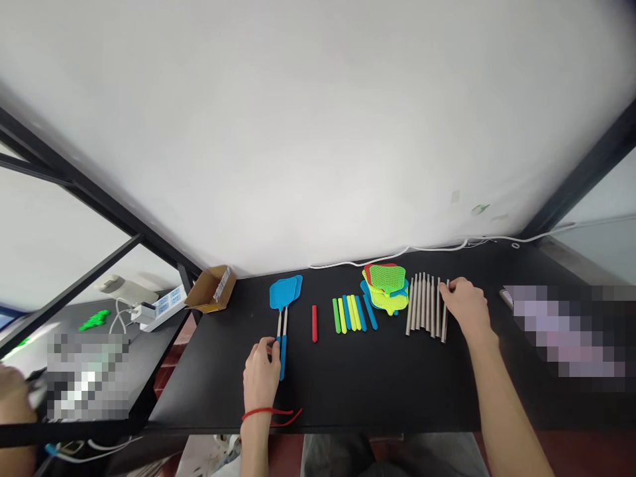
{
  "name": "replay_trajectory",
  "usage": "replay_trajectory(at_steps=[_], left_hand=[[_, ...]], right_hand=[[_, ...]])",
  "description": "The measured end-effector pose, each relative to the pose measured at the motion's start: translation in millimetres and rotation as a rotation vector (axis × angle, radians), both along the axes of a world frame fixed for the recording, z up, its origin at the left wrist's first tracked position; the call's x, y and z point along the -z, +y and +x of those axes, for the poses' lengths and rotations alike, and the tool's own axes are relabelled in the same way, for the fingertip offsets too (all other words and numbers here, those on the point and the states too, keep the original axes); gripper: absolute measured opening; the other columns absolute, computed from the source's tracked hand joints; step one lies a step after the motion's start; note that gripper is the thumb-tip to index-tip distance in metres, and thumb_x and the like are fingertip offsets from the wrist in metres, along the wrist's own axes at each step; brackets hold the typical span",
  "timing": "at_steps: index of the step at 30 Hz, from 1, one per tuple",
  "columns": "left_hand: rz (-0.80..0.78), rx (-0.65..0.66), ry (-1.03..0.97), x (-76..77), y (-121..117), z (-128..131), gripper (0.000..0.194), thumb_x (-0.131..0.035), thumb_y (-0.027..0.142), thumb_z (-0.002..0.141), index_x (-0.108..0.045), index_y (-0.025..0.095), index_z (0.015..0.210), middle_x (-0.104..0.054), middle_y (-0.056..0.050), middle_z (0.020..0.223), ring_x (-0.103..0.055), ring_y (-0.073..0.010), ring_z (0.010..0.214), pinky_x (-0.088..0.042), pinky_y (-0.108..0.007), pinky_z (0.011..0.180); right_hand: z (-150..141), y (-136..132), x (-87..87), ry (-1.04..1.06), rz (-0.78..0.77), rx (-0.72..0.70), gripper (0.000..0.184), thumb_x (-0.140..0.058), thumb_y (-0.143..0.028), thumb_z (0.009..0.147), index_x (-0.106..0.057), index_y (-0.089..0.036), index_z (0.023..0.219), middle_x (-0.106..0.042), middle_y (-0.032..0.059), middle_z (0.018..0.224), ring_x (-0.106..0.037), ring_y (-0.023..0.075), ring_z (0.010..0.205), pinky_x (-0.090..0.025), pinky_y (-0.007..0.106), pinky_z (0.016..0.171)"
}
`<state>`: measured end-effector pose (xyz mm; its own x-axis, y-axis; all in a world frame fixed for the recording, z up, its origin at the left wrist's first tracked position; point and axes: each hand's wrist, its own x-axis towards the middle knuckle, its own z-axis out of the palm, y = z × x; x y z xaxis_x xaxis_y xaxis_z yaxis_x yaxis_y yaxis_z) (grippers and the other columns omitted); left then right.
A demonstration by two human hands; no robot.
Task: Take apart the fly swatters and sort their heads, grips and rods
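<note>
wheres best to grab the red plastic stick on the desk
Pinch the red plastic stick around its middle, coming straight down from above. It probably suits this best because it lies flat and apart on the black desk, with room along both long sides for fingers.

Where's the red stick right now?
In the head view, the red stick lies on the black table, between the blue fly swatters and the coloured sticks.

Swatters (283, 311) lie left on the desk (318, 397). Sticks (350, 315) lie mid-desk, before stacked swatter heads (385, 288). Tubes (424, 308) lie right.
</note>
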<state>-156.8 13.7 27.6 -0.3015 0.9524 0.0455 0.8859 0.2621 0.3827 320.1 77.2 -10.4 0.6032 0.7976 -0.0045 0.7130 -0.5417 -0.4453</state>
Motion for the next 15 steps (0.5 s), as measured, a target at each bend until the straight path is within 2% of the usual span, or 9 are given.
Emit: replay_trajectory(at_steps=[7, 12, 15], left_hand=[[-0.093, 0.037, -0.014, -8.0, 23, -6, 0.023, -0.049, 0.039, 0.095, -0.064, 0.023, 0.09, -0.069, -0.006, 0.093, -0.064, -0.0228, 0.087, -0.04, -0.029, 0.067], [-0.158, 0.014, 0.01, -9.8, 32, -8, 0.022, -0.051, 0.036, 0.09, -0.064, 0.02, 0.082, -0.07, -0.009, 0.09, -0.066, -0.0265, 0.088, -0.041, -0.031, 0.067], [-0.137, -0.001, -0.006, -7.9, 34, -12, 0.02, -0.053, 0.035, 0.087, -0.063, 0.019, 0.081, -0.07, -0.01, 0.086, -0.066, -0.0283, 0.089, -0.043, -0.033, 0.071]], right_hand=[[0, 0, -0.2, 0.016, 0.0, 0.003, 0.039, -0.051, -0.047, 0.092, -0.07, -0.013, 0.096, -0.072, 0.0223, 0.089, -0.07, 0.0377, 0.089, -0.05, 0.043, 0.077], [-1, -2, -2.9, 0.014, 0.03, -0.004, 0.042, -0.049, -0.048, 0.092, -0.07, -0.012, 0.097, -0.072, 0.0217, 0.088, -0.07, 0.038, 0.089, -0.049, 0.043, 0.077], [-2, -1, -3.4, 0.019, 0.034, 0.001, 0.043, -0.048, -0.049, 0.093, -0.069, -0.013, 0.098, -0.072, 0.0216, 0.089, -0.07, 0.0386, 0.09, -0.049, 0.044, 0.077]])
